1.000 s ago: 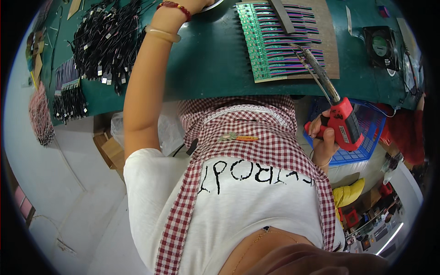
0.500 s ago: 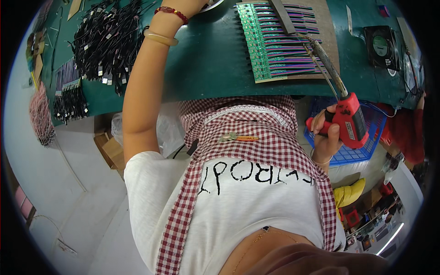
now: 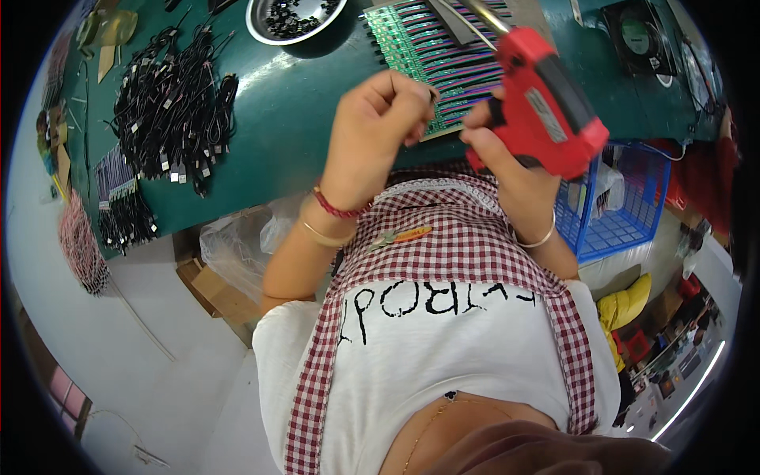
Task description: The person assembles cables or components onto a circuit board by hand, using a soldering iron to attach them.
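My right hand (image 3: 514, 170) is wrapped round the handle of a red and black soldering gun (image 3: 558, 103). The gun's metal barrel points to the table's far side, over a row of green circuit boards (image 3: 396, 39) with coloured wires (image 3: 463, 83). Just in front of the boards' near end is my left hand (image 3: 376, 119), its fingers pinched together. A small black part (image 3: 432, 95) shows at the fingertips, its details too small to make out. Beyond that hand, a metal bowl (image 3: 260, 28) holds many small black parts. A flat dark bar (image 3: 453, 22) lies across the wires.
Bundled black cables (image 3: 170, 111) cover the left of the green table (image 3: 277, 134), with purple-wired bundles (image 3: 123, 198) at its edge. At the right stand a black fan (image 3: 640, 38) and, below table level, a blue basket (image 3: 621, 214). A person's red sleeve (image 3: 701, 170) shows far right.
My left hand has come back from the bowl to the near end of the boards, fingers pinched. My right hand has brought the soldering gun forward and left, over the boards.
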### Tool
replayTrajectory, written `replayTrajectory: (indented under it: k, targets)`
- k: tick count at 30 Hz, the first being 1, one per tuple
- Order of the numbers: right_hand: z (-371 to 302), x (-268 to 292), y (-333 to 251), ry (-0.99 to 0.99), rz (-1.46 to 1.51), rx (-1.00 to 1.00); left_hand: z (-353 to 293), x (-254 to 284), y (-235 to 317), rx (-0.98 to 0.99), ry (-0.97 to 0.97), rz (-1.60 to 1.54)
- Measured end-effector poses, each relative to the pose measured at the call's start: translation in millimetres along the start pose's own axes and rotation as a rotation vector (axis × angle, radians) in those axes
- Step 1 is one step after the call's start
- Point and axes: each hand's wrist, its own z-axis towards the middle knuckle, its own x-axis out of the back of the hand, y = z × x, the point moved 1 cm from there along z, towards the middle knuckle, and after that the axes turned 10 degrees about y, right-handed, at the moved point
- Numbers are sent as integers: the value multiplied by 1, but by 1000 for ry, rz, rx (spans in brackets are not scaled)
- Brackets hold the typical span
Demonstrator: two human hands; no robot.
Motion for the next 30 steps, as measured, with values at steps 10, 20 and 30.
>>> replayTrajectory:
  k: [10, 20, 30]
  targets:
    - [-3, -6, 7, -85, -123, 5, -25, 0, -17, -266, 73, 193]
    - [-24, 30, 19, -99, -256, -56, -7, 33, -16, 192, -109, 355]
    - [-65, 105, 34, -113, -62, -220, 0, 31, -30, 190, -32, 398]
